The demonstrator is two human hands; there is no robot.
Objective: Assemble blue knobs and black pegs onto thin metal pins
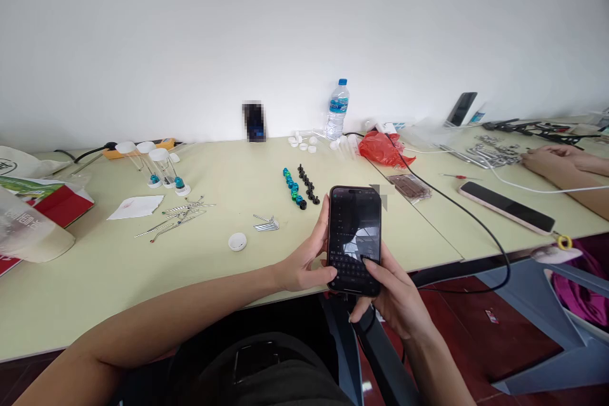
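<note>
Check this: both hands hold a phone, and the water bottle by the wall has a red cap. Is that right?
Not red: the head view shows a blue cap on the water bottle by the wall. The left hand and right hand hold a phone.

Left grip (304, 271) curled, right grip (398, 295) curled; thumbs (323, 276) inward, forearms (190, 312) slanting together

worktop (257, 174) is pale yellow-green | phone (354, 228) in hands: black | bead-like row (294, 186): teal and green, black at near-edge end | neighbouring row (309, 189): all black | plastic bag (383, 148): red | bottle cap (342, 82): blue
</note>
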